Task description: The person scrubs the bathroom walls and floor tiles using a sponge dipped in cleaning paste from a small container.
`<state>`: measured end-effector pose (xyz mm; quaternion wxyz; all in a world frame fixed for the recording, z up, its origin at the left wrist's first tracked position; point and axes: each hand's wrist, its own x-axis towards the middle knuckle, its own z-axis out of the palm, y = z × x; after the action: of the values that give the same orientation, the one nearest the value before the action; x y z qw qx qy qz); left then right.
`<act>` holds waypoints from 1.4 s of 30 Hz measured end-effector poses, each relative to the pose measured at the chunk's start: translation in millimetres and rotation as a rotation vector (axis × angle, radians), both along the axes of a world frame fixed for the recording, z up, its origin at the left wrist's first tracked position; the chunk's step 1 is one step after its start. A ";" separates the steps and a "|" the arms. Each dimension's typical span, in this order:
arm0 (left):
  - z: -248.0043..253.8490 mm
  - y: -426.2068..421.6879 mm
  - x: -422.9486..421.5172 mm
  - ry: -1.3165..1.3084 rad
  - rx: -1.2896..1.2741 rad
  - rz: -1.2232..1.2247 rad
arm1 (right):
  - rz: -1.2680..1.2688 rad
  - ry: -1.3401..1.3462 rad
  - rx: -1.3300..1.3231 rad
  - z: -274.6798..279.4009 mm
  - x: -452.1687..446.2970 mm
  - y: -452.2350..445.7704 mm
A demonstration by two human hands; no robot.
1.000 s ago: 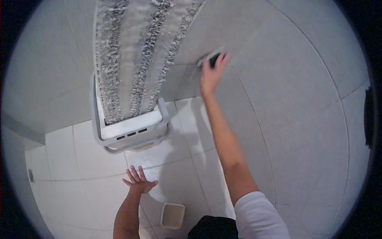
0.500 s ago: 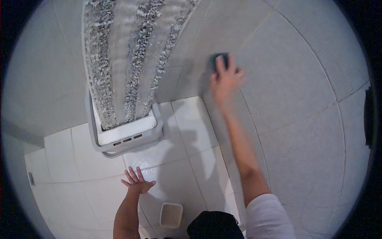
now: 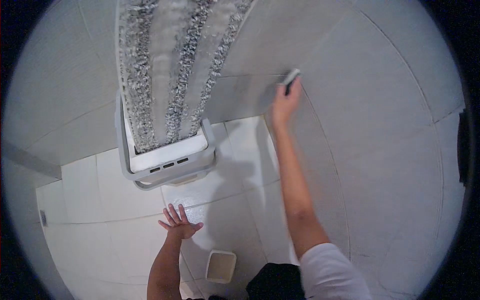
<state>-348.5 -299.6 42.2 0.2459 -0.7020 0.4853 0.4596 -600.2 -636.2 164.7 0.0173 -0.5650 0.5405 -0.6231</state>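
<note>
My right hand [image 3: 286,102] is raised near the corner of the tiled wall, its fingers closed round a dark scrubbing brush [image 3: 291,82] with a pale edge. Lower down and to the left, my left hand [image 3: 180,223] has its fingers spread and holds nothing, above the white floor tiles. Beyond it stands a grey and white bucket [image 3: 172,157]. A mop pad [image 3: 170,70] with grey and white stripes rises out of the bucket's slot. Between my arms, a small square container [image 3: 221,266] rests on the floor.
Grey tiled wall [image 3: 385,150] runs along the right side, and another wall stands behind the bucket. A small drain [image 3: 43,218] is at the far left of the white floor [image 3: 120,200]. Something dark [image 3: 463,147] shows at the right edge.
My right hand has moved from over the corner to the right, and the brush in it has turned. My left hand stays spread. The view has shifted slightly.
</note>
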 end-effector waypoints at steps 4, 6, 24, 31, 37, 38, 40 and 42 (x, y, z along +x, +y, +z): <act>-2.2 2.5 -4.1 -0.019 -0.034 0.006 | 0.157 0.395 0.568 -94.8 90.2 56.3; 0.3 1.0 -4.3 -0.046 -0.054 0.013 | 0.155 -0.059 0.405 -144.9 62.4 33.7; 6.4 -2.1 -11.1 -0.073 0.012 0.007 | 0.037 0.365 -0.257 4.0 68.0 30.6; 5.6 -3.8 -9.9 -0.074 0.043 -0.001 | -0.176 0.218 -0.077 -30.1 -2.7 -6.4; -1.8 -1.3 -7.8 -0.055 0.018 0.014 | -0.048 0.598 -0.582 128.0 87.0 0.8; -1.9 -2.1 -8.7 -0.050 0.014 0.011 | -0.014 0.612 -0.578 105.1 101.8 -5.0; -1.4 -2.4 -9.0 -0.072 0.032 0.017 | 0.089 0.747 -0.566 23.5 102.9 -17.1; 3.0 -2.1 -7.7 -0.044 0.019 0.018 | 0.256 1.050 -0.426 -43.6 61.8 -8.2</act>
<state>-356.2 -301.8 45.2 0.2588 -0.7139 0.4692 0.4509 -538.4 -644.4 121.1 -0.2921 -0.8502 0.2668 -0.3474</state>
